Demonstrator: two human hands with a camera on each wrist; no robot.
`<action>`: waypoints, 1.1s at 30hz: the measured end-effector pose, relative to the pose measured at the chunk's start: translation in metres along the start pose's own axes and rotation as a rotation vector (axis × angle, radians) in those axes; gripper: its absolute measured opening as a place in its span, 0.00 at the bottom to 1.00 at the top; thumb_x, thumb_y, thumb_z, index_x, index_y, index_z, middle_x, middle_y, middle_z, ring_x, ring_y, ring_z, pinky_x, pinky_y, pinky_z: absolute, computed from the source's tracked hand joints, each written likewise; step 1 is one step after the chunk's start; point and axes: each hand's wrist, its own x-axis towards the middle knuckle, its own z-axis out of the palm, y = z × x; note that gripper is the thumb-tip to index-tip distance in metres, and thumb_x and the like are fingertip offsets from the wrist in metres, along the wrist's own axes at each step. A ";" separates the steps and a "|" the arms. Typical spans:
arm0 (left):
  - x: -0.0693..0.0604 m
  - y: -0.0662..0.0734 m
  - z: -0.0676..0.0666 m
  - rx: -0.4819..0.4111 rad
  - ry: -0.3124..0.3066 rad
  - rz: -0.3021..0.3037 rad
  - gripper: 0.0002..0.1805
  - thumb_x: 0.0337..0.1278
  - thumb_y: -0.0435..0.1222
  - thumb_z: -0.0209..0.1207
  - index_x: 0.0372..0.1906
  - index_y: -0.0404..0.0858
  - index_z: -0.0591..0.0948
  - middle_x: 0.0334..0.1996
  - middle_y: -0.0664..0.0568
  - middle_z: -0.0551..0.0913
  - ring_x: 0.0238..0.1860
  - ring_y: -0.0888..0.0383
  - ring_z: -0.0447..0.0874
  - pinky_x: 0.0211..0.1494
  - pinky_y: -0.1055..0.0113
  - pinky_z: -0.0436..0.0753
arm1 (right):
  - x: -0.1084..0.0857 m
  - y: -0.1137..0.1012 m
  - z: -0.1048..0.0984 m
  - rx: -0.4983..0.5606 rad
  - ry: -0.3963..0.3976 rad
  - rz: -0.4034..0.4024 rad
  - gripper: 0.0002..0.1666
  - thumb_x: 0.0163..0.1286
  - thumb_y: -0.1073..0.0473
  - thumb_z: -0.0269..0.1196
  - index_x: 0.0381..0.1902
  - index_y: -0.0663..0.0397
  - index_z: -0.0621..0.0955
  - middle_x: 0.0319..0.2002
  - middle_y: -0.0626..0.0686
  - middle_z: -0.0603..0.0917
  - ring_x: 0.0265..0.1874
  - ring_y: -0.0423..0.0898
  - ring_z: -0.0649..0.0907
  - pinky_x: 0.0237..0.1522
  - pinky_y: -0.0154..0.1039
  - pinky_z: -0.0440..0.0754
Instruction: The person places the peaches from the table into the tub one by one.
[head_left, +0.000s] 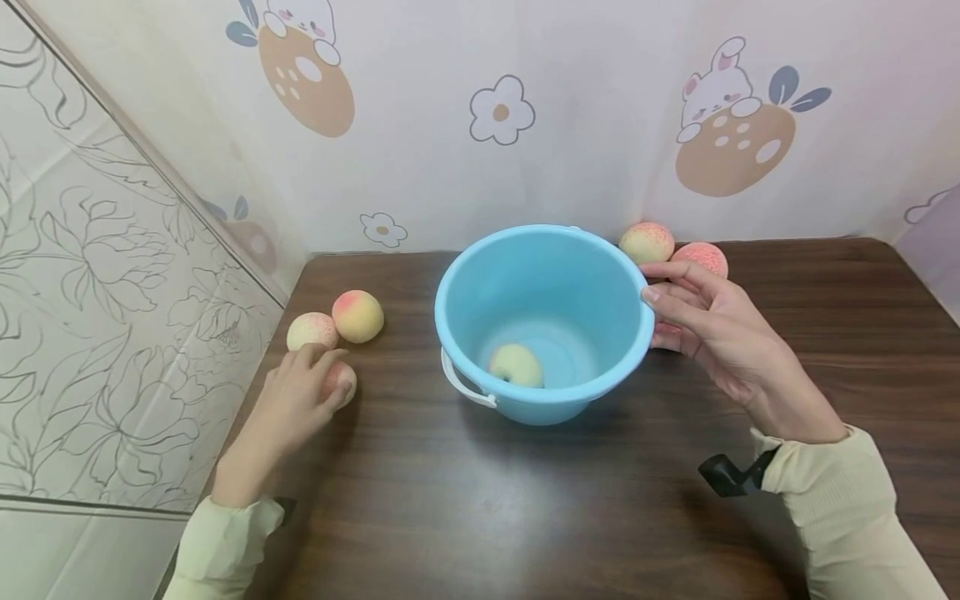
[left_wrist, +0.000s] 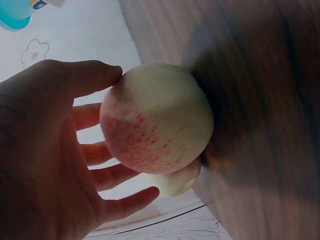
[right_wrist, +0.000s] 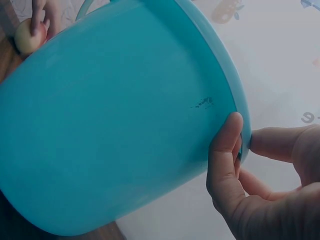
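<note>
A blue bucket [head_left: 543,400] stands mid-table, one pale peach [head_left: 516,365] inside. My right hand [head_left: 720,333] pinches its rim between thumb and fingers; the right wrist view shows this hand [right_wrist: 265,185] at the rim of the bucket [right_wrist: 115,110]. At the left, my left hand [head_left: 296,400] has its thumb and fingers round a pink-speckled peach [head_left: 341,382] on the table. In the left wrist view the thumb of that hand [left_wrist: 55,135] touches the peach [left_wrist: 157,120], fingers curved behind it.
Two more peaches [head_left: 358,317] [head_left: 312,331] lie just beyond my left hand. Behind the bucket's right side, a yellowish peach [head_left: 647,242] and a pink one [head_left: 701,257] lie near the patterned wall. The bucket's white handle [head_left: 465,387] hangs at its front left.
</note>
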 end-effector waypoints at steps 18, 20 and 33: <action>0.000 -0.001 0.007 -0.115 -0.055 -0.008 0.20 0.71 0.38 0.62 0.62 0.34 0.80 0.60 0.35 0.78 0.63 0.34 0.74 0.64 0.36 0.76 | 0.001 0.001 -0.002 0.018 -0.029 -0.010 0.22 0.77 0.69 0.59 0.66 0.57 0.73 0.48 0.53 0.90 0.38 0.44 0.91 0.40 0.41 0.91; 0.000 -0.002 0.007 -0.128 -0.056 -0.002 0.19 0.70 0.38 0.62 0.61 0.34 0.81 0.59 0.35 0.78 0.62 0.34 0.74 0.65 0.36 0.75 | 0.002 0.001 -0.002 0.023 -0.032 -0.010 0.22 0.77 0.69 0.59 0.66 0.57 0.74 0.48 0.53 0.90 0.38 0.44 0.92 0.40 0.41 0.91; 0.000 -0.003 0.000 -0.154 -0.063 0.013 0.17 0.68 0.36 0.63 0.58 0.34 0.81 0.58 0.35 0.79 0.59 0.33 0.75 0.62 0.37 0.75 | 0.002 0.003 -0.004 0.059 -0.047 -0.013 0.22 0.77 0.71 0.58 0.66 0.59 0.72 0.48 0.54 0.90 0.38 0.46 0.91 0.40 0.42 0.91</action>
